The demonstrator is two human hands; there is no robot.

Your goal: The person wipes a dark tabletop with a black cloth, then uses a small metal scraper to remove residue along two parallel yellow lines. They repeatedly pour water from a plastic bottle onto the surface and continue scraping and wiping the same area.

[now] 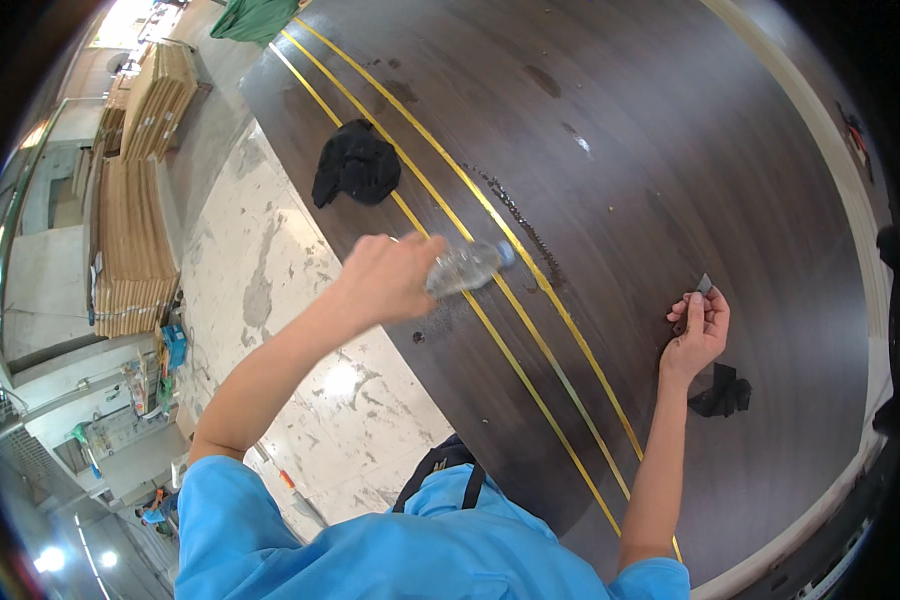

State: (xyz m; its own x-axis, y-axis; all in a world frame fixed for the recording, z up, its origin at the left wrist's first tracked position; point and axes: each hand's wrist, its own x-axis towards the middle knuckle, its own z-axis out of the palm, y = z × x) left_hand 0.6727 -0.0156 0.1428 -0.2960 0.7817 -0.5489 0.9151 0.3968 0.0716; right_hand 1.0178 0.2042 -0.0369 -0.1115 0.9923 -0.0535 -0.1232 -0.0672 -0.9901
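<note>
Clear plastic bottle (460, 270), blue at neck end, tilted over dark tabletop (660, 220) with yellow stripes (545, 348). Left hand (392, 276) wrapped round bottle. Right hand (699, 338), well apart, pinching small flat grey piece (705, 284) between thumb and fingers. Black cloth (358, 168) beyond left hand; black crumpled scrap (723, 392) beside right wrist. Wet droplets (518, 217) trail past bottle's blue end.

Blue shirt (370, 555); short sleeves (220, 510) end well behind left grip (390, 278) and right grip (698, 338), both bare; black strap (473, 488) at front.
</note>
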